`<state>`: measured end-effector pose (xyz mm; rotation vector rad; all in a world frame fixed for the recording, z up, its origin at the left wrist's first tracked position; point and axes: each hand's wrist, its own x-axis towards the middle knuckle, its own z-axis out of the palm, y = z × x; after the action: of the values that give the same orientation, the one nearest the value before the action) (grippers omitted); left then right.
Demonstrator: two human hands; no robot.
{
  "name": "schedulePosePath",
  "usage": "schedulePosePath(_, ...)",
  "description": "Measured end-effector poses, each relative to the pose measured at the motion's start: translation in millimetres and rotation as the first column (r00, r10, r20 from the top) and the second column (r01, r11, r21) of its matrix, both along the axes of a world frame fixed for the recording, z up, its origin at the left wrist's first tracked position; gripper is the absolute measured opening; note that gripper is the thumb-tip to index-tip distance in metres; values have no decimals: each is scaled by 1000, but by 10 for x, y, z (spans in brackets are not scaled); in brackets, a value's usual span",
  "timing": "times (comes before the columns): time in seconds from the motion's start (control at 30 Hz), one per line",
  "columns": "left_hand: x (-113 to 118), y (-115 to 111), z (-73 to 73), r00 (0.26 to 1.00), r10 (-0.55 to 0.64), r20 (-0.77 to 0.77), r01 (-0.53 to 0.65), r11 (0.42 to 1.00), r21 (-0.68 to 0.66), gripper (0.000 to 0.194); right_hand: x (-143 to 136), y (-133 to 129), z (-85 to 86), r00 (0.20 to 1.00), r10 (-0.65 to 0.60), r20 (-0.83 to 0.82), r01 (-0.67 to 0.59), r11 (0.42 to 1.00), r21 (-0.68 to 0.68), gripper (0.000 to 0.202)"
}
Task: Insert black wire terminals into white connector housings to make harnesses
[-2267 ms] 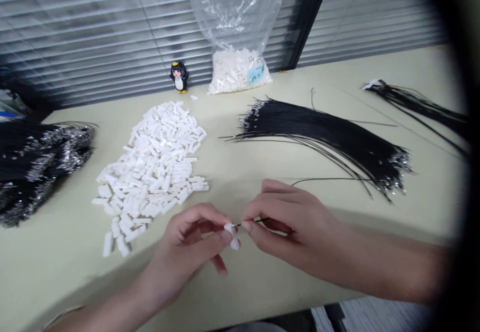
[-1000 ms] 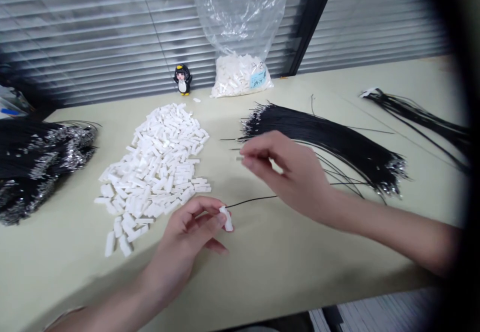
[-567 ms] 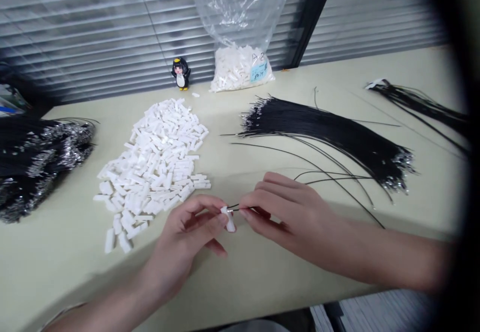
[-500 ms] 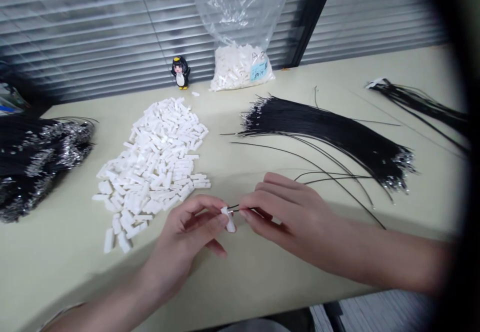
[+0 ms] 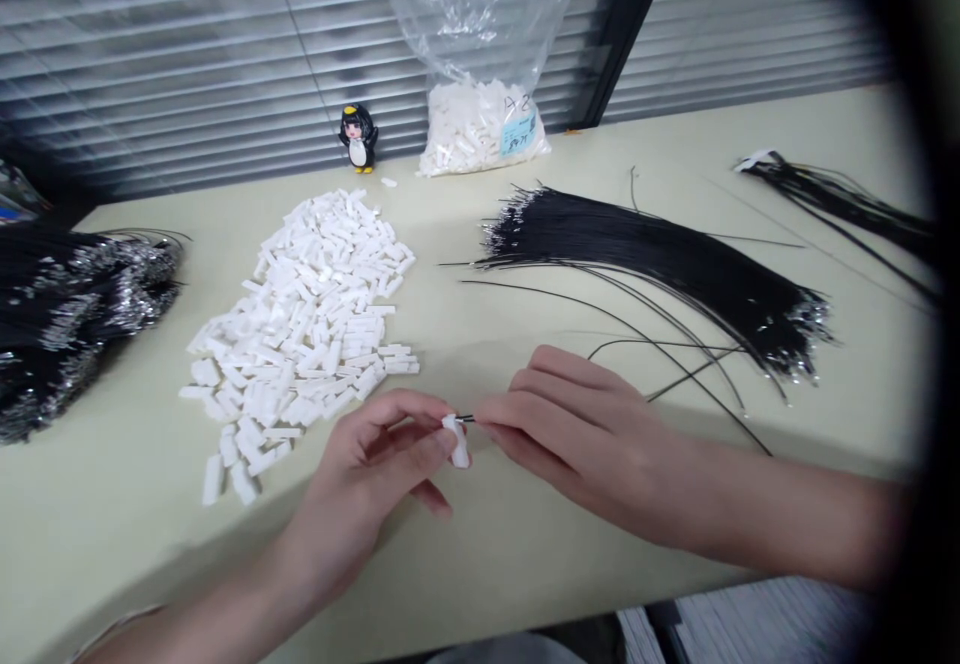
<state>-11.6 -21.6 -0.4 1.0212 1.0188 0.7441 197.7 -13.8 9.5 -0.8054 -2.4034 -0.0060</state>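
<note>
Between the thumb and fingers of my left hand [image 5: 386, 464] is a small white plastic connector housing [image 5: 456, 444], held over the table near its front. My right hand [image 5: 570, 424] pinches thin black wires [image 5: 466, 418] just to the right of the housing. The wire ends meet the upper part of the housing; how deep they sit cannot be made out. A big pile of the same white housings [image 5: 307, 294] lies to the left. Beyond my right hand rests a thick bundle of black wires [image 5: 660, 254] with shiny metal terminals at both ends.
A clear bag of white housings [image 5: 484, 129] with a blue label stands at the back, beside a penguin figurine [image 5: 359, 139]. More black wires [image 5: 82, 324] lie at the far left, another bunch [image 5: 832, 194] at the far right. Several loose wires [image 5: 585, 304] cross the table in front of the bundle.
My right hand has moved slightly closer to the housing, and the metal tip seen outside it before no longer shows. My left hand keeps its hold on the housing.
</note>
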Motion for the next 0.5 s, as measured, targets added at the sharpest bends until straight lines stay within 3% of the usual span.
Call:
schedulePosePath(0.4,32,23,-9,999,-23,-46,23,1000,3,12,-78,-4,-27,1000,0,-3,0,1000,21,9)
schedulePosePath(0.5,45,23,4,1000,6,-22,-6,1000,-10,11,-98,-6,-32,995,-82,64,79,996,50,9)
